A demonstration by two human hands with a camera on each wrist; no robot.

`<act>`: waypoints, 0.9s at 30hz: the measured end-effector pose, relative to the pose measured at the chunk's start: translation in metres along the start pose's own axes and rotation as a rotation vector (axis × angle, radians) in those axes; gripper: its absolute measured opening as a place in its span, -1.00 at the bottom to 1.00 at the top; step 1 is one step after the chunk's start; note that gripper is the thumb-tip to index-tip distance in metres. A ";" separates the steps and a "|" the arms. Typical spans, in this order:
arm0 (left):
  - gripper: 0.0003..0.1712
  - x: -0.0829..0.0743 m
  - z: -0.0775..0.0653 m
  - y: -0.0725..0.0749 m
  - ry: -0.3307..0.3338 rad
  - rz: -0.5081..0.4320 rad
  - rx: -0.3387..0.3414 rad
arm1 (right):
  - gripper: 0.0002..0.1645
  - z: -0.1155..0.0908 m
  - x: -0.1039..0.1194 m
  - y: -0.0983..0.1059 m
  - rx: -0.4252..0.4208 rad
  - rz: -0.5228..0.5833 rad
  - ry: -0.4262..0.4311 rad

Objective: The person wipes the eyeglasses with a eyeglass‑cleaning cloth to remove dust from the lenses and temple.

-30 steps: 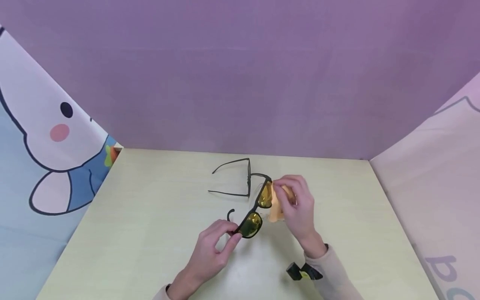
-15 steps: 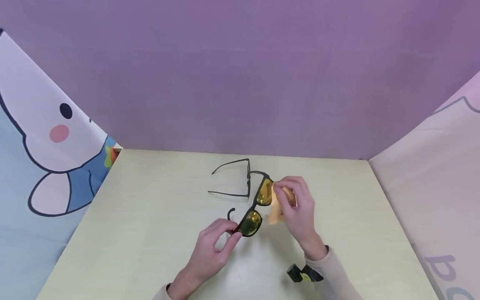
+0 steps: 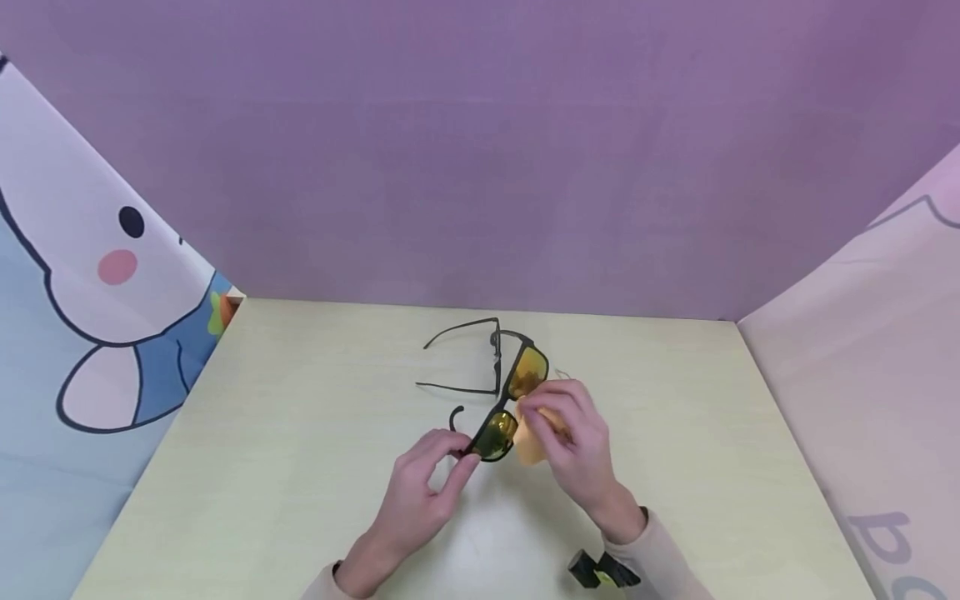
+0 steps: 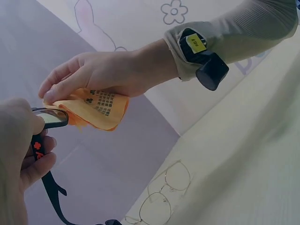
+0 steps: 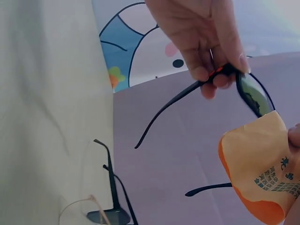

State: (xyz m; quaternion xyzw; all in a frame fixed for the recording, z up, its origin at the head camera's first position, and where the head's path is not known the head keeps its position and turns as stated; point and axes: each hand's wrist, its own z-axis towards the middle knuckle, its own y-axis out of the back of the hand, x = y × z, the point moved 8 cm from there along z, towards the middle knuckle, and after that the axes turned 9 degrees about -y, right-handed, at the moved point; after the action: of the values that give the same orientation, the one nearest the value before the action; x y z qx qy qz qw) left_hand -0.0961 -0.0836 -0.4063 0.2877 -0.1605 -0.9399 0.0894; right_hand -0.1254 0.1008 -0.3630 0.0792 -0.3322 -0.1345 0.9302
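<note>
Black-framed sunglasses (image 3: pixel 497 433) with yellow mirrored lenses are held up over the table. My left hand (image 3: pixel 423 492) pinches them at the near hinge corner, thumb in front and fingers behind, with the temples unfolded. An orange printed cloth (image 3: pixel 529 446) is pinched between the thumb and fingers of my right hand (image 3: pixel 572 437), right beside the near lens and the bridge. Seen from the right wrist, the cloth (image 5: pixel 258 159) overlaps part of a lens. In the left wrist view it hangs folded below the right hand (image 4: pixel 101 72), print showing.
Black-framed glasses (image 3: pixel 457 388) lie unfolded on the table (image 3: pixel 315 400) behind the sunglasses. Thin wire-rimmed glasses (image 4: pixel 156 207) lie on the table too, mostly behind my right hand in the head view. A purple wall (image 3: pixel 480 167) rises at the back, with printed side panels.
My right hand has moved the cloth from the far lens toward the near lens, closer to me. The sunglasses have shifted slightly left and away from me in my left hand.
</note>
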 end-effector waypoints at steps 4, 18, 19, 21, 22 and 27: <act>-0.94 0.000 0.004 -0.001 0.000 0.036 0.013 | -0.70 0.002 0.005 0.000 -0.001 0.021 0.006; -0.68 -0.019 0.021 -0.012 -0.452 0.573 0.226 | -0.90 0.021 0.013 -0.016 0.197 -0.155 -0.064; -0.66 -0.021 0.022 -0.013 -0.504 0.617 0.247 | -0.87 0.022 0.012 -0.019 0.229 -0.205 -0.073; -0.63 -0.024 0.024 -0.014 -0.601 0.696 0.288 | -0.81 0.022 0.009 -0.025 0.284 -0.291 -0.093; -0.61 -0.025 0.025 -0.015 -0.651 0.729 0.310 | -0.80 0.022 0.008 -0.027 0.306 -0.329 -0.104; -0.58 -0.030 0.026 -0.023 -0.871 0.853 0.428 | -0.82 0.017 -0.001 -0.039 0.395 -0.404 -0.167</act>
State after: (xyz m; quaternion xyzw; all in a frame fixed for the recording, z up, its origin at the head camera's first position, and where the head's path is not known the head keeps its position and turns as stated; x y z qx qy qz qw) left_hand -0.0884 -0.0483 -0.3789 -0.1977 -0.4662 -0.7998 0.3224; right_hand -0.1445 0.0631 -0.3597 0.3119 -0.4050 -0.2560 0.8205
